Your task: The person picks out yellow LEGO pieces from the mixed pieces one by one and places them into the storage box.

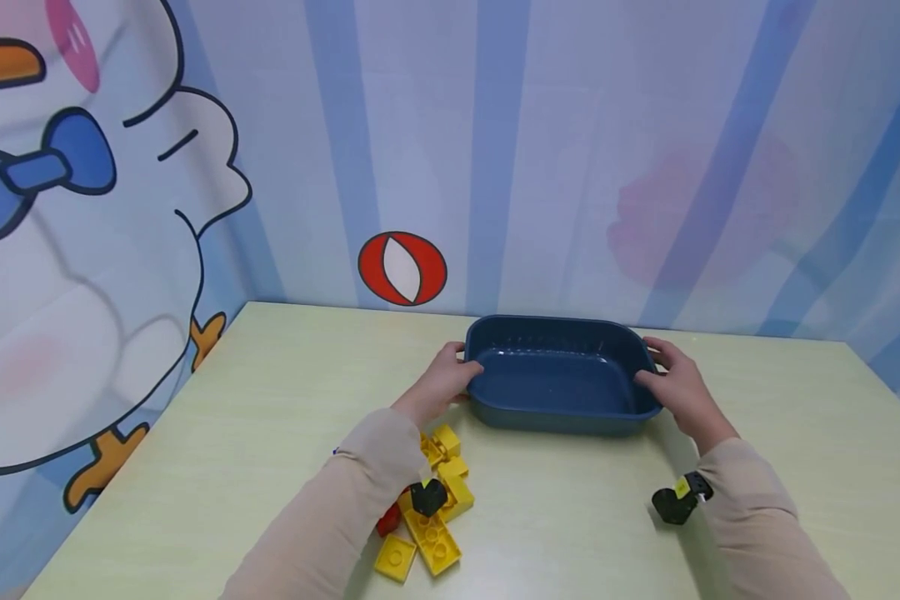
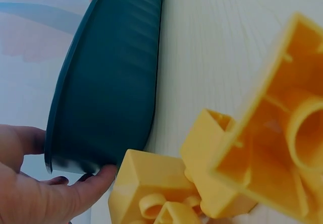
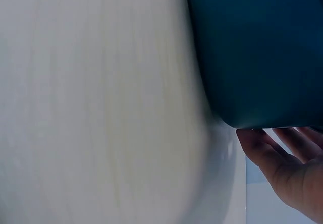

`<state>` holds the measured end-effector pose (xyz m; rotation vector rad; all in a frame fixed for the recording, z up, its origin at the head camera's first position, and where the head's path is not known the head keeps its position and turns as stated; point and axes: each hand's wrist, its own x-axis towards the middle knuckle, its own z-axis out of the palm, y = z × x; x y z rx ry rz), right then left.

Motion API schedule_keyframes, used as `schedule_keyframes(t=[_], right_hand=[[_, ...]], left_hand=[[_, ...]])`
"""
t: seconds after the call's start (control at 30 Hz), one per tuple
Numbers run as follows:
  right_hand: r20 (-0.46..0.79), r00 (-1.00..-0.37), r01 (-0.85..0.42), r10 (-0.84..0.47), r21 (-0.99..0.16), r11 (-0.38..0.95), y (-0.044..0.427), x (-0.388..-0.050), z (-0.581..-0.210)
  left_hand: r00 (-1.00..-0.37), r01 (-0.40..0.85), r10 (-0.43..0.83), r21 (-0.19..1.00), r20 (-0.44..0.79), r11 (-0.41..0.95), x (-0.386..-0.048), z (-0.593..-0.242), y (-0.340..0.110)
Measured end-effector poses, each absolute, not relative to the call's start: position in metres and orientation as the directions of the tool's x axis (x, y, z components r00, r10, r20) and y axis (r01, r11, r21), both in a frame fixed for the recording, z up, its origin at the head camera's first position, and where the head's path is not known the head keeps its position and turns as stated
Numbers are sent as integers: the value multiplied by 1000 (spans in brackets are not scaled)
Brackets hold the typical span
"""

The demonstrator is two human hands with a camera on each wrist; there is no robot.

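Note:
A dark blue rectangular basin (image 1: 562, 423) with rounded corners sits toward the back of the table, nothing visible inside it. My left hand (image 1: 441, 379) grips its left end, with the thumb over the rim. At the opposite end, my right hand (image 1: 681, 392) holds the rim, its thumb on top and its fingers around the outer side. In the left wrist view the basin's side (image 2: 108, 77) appears tilted by the camera angle. Close to my left forearm lies a loose group of yellow toy building blocks (image 1: 431, 542), partly hidden by the sleeve.
A red block (image 1: 388, 521) shows among the yellow ones. The pale wooden table (image 1: 547, 517) ends at a printed backdrop (image 1: 570, 167) behind the basin. Small black wrist cameras (image 1: 673, 505) hang under both sleeves, one right over the blocks.

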<state>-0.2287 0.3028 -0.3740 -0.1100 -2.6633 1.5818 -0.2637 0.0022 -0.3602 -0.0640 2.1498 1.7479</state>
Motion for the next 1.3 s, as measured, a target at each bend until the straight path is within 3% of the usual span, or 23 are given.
schedule_keyframes(t=[1.3], right_hand=[[28,-999,2,40,-792,610,301,-230,-369]], left_hand=[[-947,-182,202,936,-249,302,-263,-364,1]])
